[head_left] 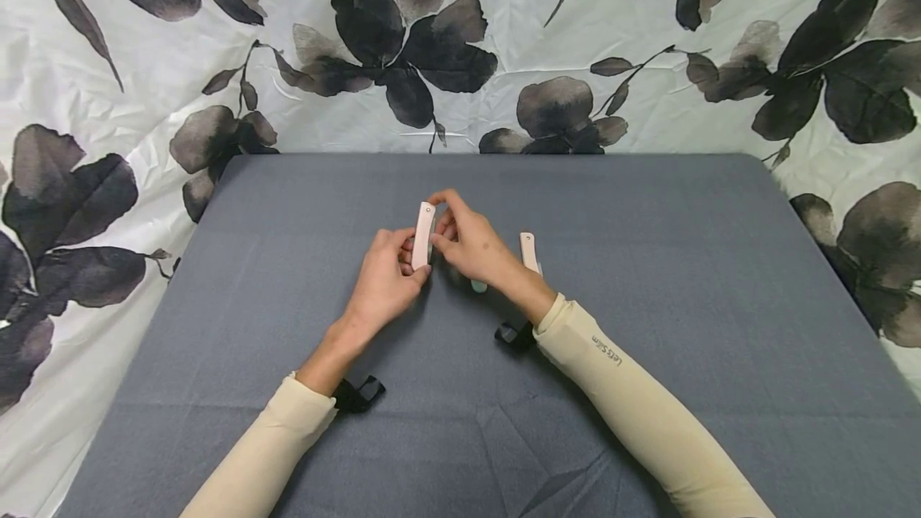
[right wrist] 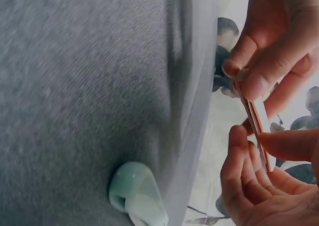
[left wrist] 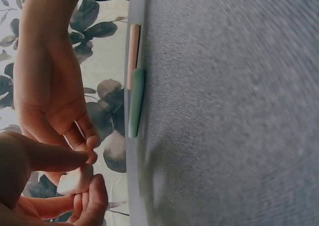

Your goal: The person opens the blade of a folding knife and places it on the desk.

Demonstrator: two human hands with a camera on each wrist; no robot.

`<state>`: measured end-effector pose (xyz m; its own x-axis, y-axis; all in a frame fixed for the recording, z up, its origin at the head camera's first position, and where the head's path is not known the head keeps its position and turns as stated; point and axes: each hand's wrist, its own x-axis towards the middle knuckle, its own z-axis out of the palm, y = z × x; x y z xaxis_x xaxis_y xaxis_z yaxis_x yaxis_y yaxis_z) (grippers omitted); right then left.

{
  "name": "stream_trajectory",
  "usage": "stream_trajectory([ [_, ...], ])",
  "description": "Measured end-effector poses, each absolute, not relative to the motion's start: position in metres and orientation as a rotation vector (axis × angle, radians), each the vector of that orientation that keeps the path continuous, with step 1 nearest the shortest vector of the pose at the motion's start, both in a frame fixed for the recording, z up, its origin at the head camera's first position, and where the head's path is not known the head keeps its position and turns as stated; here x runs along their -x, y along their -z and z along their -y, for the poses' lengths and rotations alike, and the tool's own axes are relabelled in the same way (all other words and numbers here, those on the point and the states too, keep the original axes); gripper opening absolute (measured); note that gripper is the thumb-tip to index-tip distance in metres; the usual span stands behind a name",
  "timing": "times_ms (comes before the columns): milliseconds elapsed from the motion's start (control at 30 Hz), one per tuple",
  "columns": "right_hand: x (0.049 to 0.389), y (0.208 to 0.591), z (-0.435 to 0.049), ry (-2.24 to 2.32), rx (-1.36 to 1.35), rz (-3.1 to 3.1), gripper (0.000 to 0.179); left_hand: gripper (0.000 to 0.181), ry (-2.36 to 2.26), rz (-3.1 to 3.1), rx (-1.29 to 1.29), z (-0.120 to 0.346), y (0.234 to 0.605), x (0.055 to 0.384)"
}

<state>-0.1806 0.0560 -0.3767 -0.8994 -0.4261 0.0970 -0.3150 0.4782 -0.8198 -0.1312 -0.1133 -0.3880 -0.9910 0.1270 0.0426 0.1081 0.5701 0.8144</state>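
My left hand (head_left: 388,274) grips a pale pink folding knife (head_left: 424,237), held raised above the table with its small round hole at the top. From the other side my right hand (head_left: 476,242) pinches the same knife, index finger by its top end and thumb at its side edge. In the right wrist view, the knife (right wrist: 259,123) shows a layered narrow edge between both hands' fingers. Its lower end (left wrist: 75,180) shows between left thumb and fingers in the left wrist view.
A peach-handled folding knife (head_left: 528,250) lies on the grey table (head_left: 691,278), partly behind the right wrist. Beside it lies a mint-green handled piece (left wrist: 136,104), mostly covered by the right hand in the head view. A floral cloth (head_left: 460,114) hangs behind.
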Motion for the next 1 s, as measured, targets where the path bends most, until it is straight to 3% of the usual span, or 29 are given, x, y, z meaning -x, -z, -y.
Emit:
stream_trajectory([
  [433, 0.1779, 0.3726, -0.0541, 1.745, 0.569, -2.347, 0.049, 0.069, -1.651, -2.64, -0.21, 0.1149, 0.3822, 0.1334],
  [1000, 0.1781, 0.3723, -0.0568, 1.75, 0.57, -2.288, 0.047, 0.068, -1.765, -2.513, -0.135, 0.1189, 0.3807, 0.1316],
])
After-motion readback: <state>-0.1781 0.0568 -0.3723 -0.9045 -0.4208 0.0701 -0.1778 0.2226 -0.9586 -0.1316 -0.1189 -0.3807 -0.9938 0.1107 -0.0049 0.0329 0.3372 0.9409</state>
